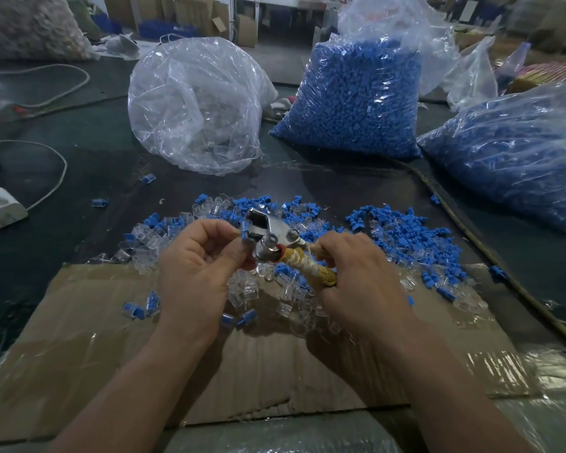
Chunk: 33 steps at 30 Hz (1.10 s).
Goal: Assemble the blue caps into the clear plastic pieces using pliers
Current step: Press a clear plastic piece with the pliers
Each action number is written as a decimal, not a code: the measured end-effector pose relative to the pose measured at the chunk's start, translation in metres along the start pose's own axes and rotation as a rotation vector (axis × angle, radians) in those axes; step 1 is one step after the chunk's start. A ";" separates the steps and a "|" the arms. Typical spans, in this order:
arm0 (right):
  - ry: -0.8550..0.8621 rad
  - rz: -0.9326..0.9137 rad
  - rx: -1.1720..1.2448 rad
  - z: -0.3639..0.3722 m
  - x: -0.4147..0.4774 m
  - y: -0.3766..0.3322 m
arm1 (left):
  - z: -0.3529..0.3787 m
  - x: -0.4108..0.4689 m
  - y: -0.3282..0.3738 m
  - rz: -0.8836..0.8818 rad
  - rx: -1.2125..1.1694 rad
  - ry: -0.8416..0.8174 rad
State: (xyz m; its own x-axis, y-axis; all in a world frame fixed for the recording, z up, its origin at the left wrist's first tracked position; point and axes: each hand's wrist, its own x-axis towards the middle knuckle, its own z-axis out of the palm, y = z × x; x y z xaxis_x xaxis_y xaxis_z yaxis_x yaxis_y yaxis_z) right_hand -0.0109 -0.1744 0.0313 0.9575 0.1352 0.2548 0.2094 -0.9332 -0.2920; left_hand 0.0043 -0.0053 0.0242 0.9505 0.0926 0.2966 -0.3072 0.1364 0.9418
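The right hand [360,276] hides most handles of the pliers [268,228]; the left hand [193,273] covers all but a blue sliver of the piece [244,233]. The far-left bag [30,27] is blurred, its contents unclear.

A dark counter [89,132] carries a flattened sheet of cardboard [79,322] at its near edge, glossy with tape in places. Loose blue caps [402,223] and clear plastic pieces [141,243] lie heaped together across the cardboard's far edge and onto the bare counter. Behind them stand a slumped clear bag [193,106] and a full bag of blue caps [353,103], with a second blue-filled bag [510,158] to the right. A white box [0,207] with its cord [56,171] lies at the left, and a dark cable [471,237] runs along the right.
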 end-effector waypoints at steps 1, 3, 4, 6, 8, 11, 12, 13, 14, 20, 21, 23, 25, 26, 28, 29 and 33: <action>0.000 -0.001 0.004 0.000 0.000 0.000 | 0.000 0.000 0.000 0.001 0.005 0.001; 0.016 0.003 0.022 0.000 0.000 0.000 | -0.001 0.001 0.002 0.013 0.032 0.001; 0.030 0.007 0.031 0.000 0.000 0.000 | -0.002 0.002 0.003 0.025 0.059 -0.004; 0.047 0.016 0.018 0.001 0.000 0.002 | -0.006 0.004 0.003 0.062 0.151 -0.022; 0.051 0.018 -0.029 0.002 0.000 0.006 | -0.011 0.006 0.003 0.101 0.244 -0.015; 0.021 0.047 -0.063 0.002 0.000 0.012 | -0.026 0.013 0.006 0.117 0.274 0.061; 0.013 0.064 -0.071 0.002 0.000 0.015 | -0.032 0.017 0.008 0.109 0.277 0.086; 0.010 0.081 -0.076 0.001 0.000 0.019 | -0.037 0.021 0.009 0.092 0.277 0.112; 0.009 0.095 -0.084 0.001 0.001 0.021 | -0.042 0.025 0.010 0.068 0.264 0.138; -0.019 0.164 -0.144 0.000 0.005 0.032 | -0.053 0.030 0.014 -0.072 0.418 0.164; -0.013 0.170 -0.137 0.000 0.005 0.034 | -0.055 0.030 0.014 -0.098 0.484 0.169; -0.009 0.182 -0.131 0.000 0.005 0.036 | -0.061 0.031 0.013 -0.173 0.606 0.164; -0.023 0.197 -0.140 0.000 0.006 0.037 | -0.065 0.035 0.012 -0.256 0.790 0.051; -0.034 0.208 -0.145 0.000 0.007 0.038 | -0.065 0.035 0.012 -0.301 0.876 -0.032; -0.058 0.234 -0.160 0.001 0.007 0.039 | -0.063 0.037 0.013 -0.391 0.973 -0.085; -0.071 0.244 -0.166 0.001 0.007 0.040 | -0.062 0.037 0.013 -0.426 0.977 -0.074; -0.122 0.258 -0.172 0.005 0.009 0.041 | -0.058 0.037 0.014 -0.498 0.991 -0.064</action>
State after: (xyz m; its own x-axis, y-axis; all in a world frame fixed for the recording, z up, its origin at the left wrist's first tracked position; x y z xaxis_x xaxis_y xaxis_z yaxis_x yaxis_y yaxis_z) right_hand 0.0072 -0.2100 0.0170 0.9935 -0.0835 0.0770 -0.0694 -0.9831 -0.1694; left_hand 0.0323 0.0573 0.0393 0.9667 0.1916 -0.1698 0.2559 -0.7073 0.6589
